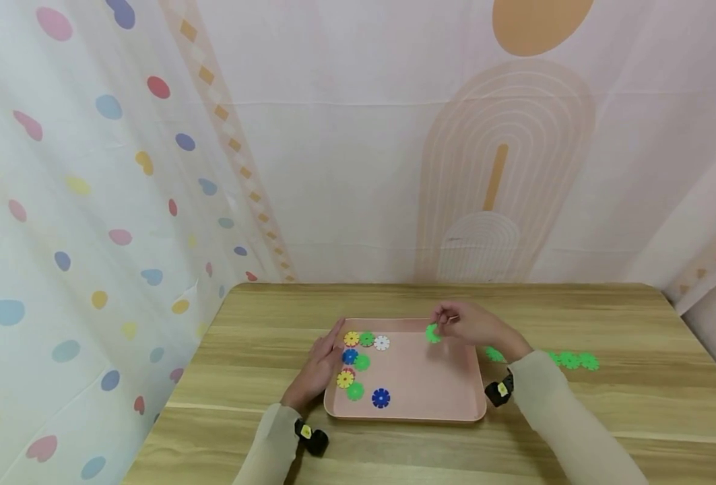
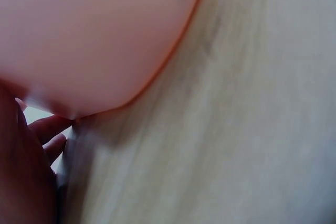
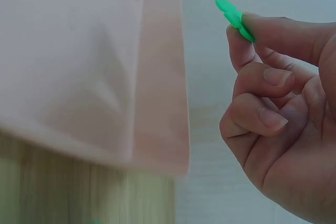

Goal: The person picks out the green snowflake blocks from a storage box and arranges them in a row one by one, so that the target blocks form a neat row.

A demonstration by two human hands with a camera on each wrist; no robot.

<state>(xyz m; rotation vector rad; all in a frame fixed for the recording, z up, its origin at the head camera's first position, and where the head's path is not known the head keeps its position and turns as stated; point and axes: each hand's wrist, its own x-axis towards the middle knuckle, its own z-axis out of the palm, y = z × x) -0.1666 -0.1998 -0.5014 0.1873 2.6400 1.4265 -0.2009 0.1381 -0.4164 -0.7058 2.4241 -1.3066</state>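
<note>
Above the right back part of a pink tray [image 1: 418,370], my right hand [image 1: 469,325] pinches a bright green notched plastic disc [image 3: 230,15] between thumb and index finger. Its other fingers are curled inward in the right wrist view. My left hand [image 1: 315,369] lies along the tray's left side, fingers fairly straight and touching its rim. Inside the tray, near the left, lie several notched discs: a white disc [image 1: 382,343], a blue disc [image 1: 350,356], a yellow disc [image 1: 345,379] and green ones. A dark blue disc [image 1: 380,398] sits apart near the front.
Right of the tray, several green discs [image 1: 570,360] lie on the wooden table [image 1: 576,417], partly hidden by the right arm. One more green disc [image 1: 494,353] is close to the tray's right edge. A patterned curtain [image 1: 345,168] hangs behind the table.
</note>
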